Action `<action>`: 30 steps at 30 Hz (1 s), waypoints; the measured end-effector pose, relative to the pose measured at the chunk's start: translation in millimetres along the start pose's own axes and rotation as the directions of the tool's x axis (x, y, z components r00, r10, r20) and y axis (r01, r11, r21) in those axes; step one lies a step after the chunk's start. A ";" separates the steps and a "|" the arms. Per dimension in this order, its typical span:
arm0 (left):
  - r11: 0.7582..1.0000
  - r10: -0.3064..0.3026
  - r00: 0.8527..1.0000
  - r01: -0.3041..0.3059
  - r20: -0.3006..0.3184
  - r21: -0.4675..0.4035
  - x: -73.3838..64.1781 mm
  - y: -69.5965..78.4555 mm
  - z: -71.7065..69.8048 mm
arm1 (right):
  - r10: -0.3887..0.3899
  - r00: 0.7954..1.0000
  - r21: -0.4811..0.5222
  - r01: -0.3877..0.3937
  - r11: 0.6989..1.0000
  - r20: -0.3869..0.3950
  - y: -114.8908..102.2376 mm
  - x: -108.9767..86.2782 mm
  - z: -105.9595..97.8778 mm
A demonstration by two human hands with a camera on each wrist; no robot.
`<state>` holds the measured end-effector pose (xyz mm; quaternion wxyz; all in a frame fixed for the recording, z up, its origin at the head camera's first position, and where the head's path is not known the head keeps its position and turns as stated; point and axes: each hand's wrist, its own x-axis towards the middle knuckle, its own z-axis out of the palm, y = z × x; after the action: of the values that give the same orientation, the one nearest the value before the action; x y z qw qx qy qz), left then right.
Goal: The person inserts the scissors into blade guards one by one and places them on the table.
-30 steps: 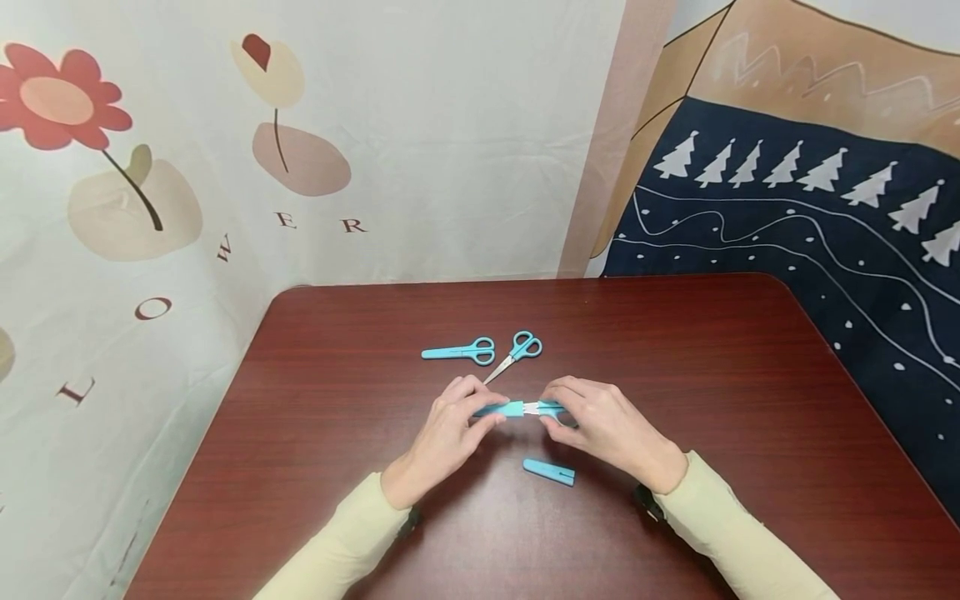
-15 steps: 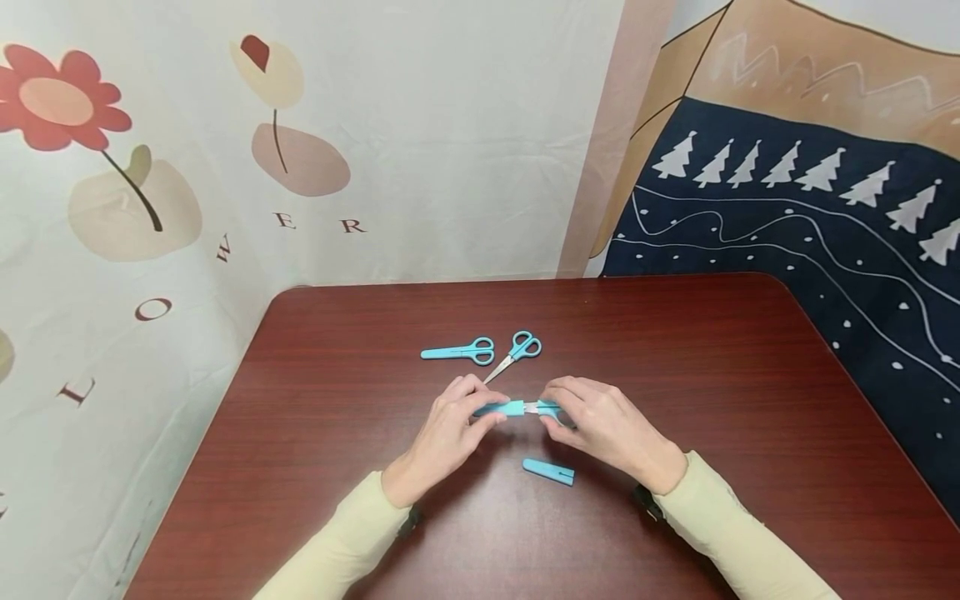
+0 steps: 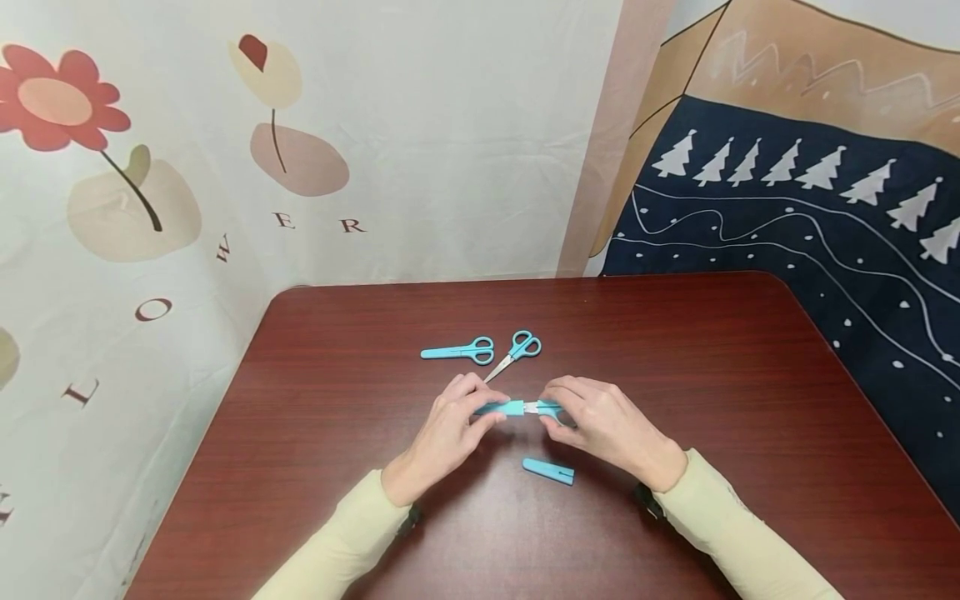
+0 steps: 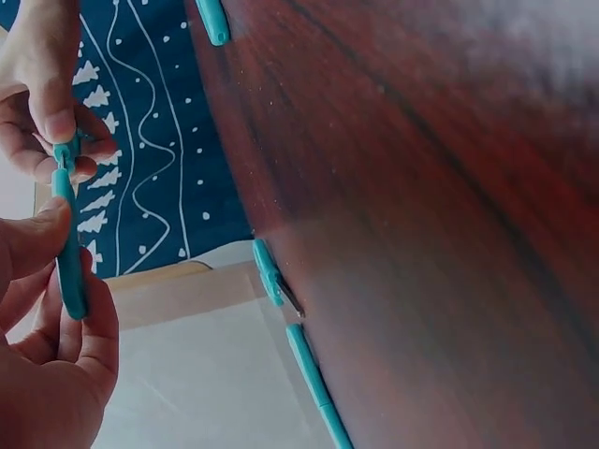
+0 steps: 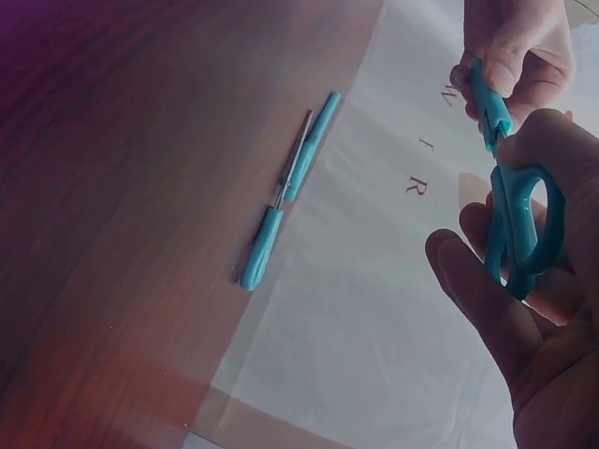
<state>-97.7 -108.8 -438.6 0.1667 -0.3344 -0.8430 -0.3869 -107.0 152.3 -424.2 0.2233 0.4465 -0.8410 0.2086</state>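
My left hand [image 3: 450,421] pinches a turquoise blade cover [image 3: 513,408] between thumb and fingers. My right hand [image 3: 611,421] holds a pair of scissors by its turquoise handles [image 5: 515,210], thumb on one side. The blades point left into the cover's mouth, and a short strip of bare blade [image 3: 531,407] shows between cover and handles. Both hands are held above the table; the left wrist view shows the cover [image 4: 69,248] edge-on. A second, loose cover [image 3: 548,472] lies on the table, nearer the body than the hands.
Beyond the hands, covered scissors [image 3: 453,352] lie with the handles to the right. Beside them are uncovered scissors [image 3: 525,345], blades slanting toward the left hand. The reddish-brown table [image 3: 360,333] meets a flower-print cloth [image 3: 450,167] and a dark tree-print cloth [image 3: 750,225].
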 end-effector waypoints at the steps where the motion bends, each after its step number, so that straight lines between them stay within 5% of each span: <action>1: 1.000 0.013 1.000 -0.013 -0.006 0.005 0.5 0.4 -0.1 | 0.004 1.000 0.002 -0.004 1.000 0.001 0.0 0.1 -0.2; 5: 0.998 0.054 0.998 -0.054 -0.023 0.031 2.5 1.7 -0.3 | 0.016 1.000 -0.006 -0.016 1.000 -0.002 -0.1 0.7 -1.5; 14: 0.998 0.027 1.000 -0.027 0.000 0.049 2.8 1.8 0.2 | -0.003 1.000 -0.038 0.003 0.999 -0.001 0.4 0.1 -3.9; 24: 0.994 0.107 0.993 -0.107 -0.041 -0.001 5.5 0.0 2.7 | -0.036 0.999 -0.007 0.036 0.999 -0.013 -1.3 6.7 0.1; 30: 0.998 0.042 0.999 -0.042 0.007 -0.040 6.5 2.8 0.9 | -0.010 1.000 0.032 0.010 0.999 -0.016 -1.4 6.2 1.4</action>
<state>-100.5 -104.0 -434.1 0.1650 -0.3567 -0.8286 -0.3987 -109.2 146.7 -421.7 0.2237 0.4526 -0.8336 0.2242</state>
